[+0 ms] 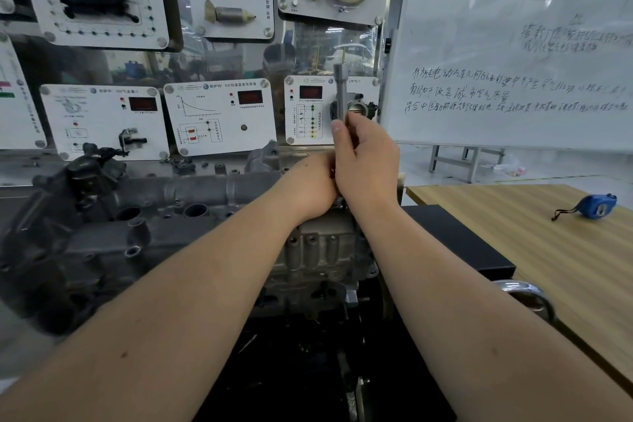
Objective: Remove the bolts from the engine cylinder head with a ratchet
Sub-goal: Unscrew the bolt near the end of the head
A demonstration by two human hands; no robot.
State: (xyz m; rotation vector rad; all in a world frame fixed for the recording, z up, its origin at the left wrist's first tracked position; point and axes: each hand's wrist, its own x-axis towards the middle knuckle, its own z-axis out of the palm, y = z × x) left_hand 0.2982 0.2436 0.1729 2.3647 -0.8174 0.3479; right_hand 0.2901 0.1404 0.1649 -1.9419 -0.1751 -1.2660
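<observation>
A grey metal engine cylinder head (pixel 178 216) lies across the bench in front of me. My right hand (pixel 368 161) grips the silver ratchet (pixel 340 92), whose handle stands upright above the far right end of the head. My left hand (pixel 308 185) is curled low against the tool's base, right beside the right hand; what its fingers hold is hidden. The bolt under the tool is not visible.
Training panels with sensors and red displays stand behind the engine (pixel 219 116). A whiteboard (pixel 513 44) is at the right. A wooden table (pixel 565 250) at the right carries a blue tape measure (pixel 596 205) and a black box (pixel 459 240). A metal bowl rim (pixel 527 291) shows beside my right forearm.
</observation>
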